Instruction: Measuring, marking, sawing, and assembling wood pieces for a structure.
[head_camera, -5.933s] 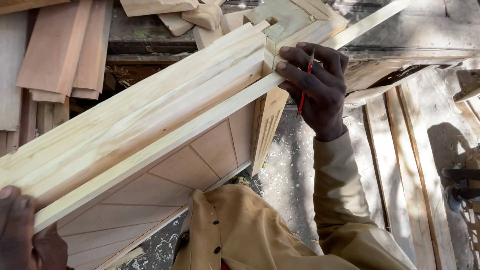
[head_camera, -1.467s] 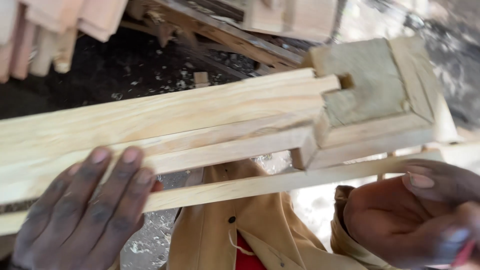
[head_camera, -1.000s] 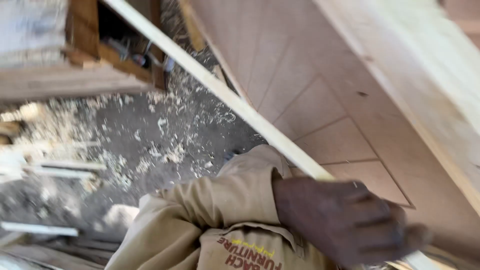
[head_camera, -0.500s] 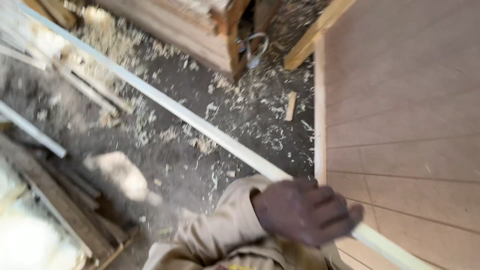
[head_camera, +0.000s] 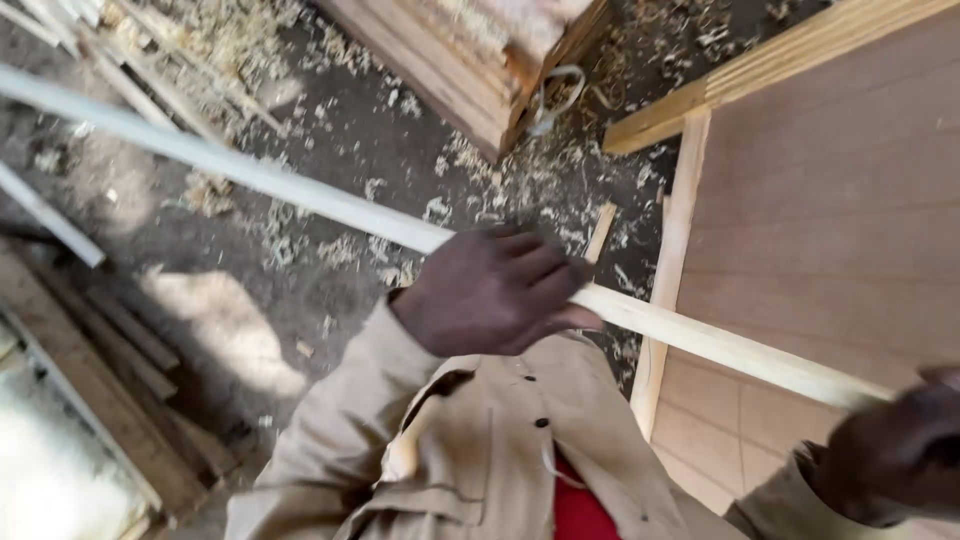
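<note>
Head view looks down on a dirt floor (head_camera: 330, 290) strewn with shavings — stacked boards (head_camera: 470, 60) ahead, a panelled door (head_camera: 830, 210) at my right. My left hand (head_camera: 495, 290) and right hand (head_camera: 895, 450) both grip the thin wooden strip (head_camera: 290, 190) — it runs from upper left to lower right.

No pkgs, labels, signs, screens.

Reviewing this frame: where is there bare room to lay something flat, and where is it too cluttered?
Bare room: the flat panel right of its pale edge batten, beyond the long strip held in the left hand and right hand. Crowded: the shavings-strewn floor between the stacked boards and loose slats at left.
</note>
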